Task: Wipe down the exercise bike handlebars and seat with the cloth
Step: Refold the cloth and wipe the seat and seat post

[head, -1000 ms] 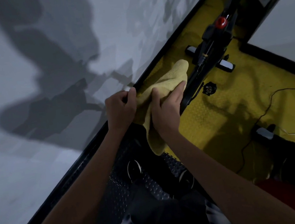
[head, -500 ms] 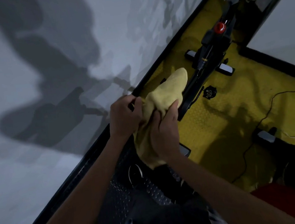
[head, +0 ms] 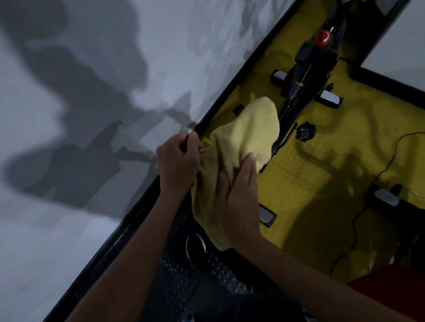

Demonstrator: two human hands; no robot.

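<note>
1. Under the cloth (head: 243,141), whatever part of the bike (head: 309,68) it covers is hidden, so seat or handlebar cannot be told apart.
2. At the top edge the bike's front is cut off; only its dark frame, a red knob (head: 322,37), two grey feet and a pedal (head: 305,130) show clearly.
3. Dim light makes the dark shapes at bottom centre, likely shoes and clothing, hard to read.
4. Left hand (head: 176,162) pinches the cloth's left edge, fingers curled tight.
5. Right hand (head: 237,195) lies on the cloth, thumb and fingers wrapped into its folds; the fingertips sink into the fabric and are partly hidden.
6. The cloth is yellow, bunched between both hands, its upper lobe beside the frame and its lower end hanging past the right wrist.
7. A thin cable (head: 383,166) runs over the yellow mat (head: 315,175); a red shape (head: 410,294) at lower right is cut off.
8. Against half a second ago, the cloth's lobe looks wider and flatter, and the right hand's fingers reach further up it; a second ago that hand lay flatter on top.
</note>
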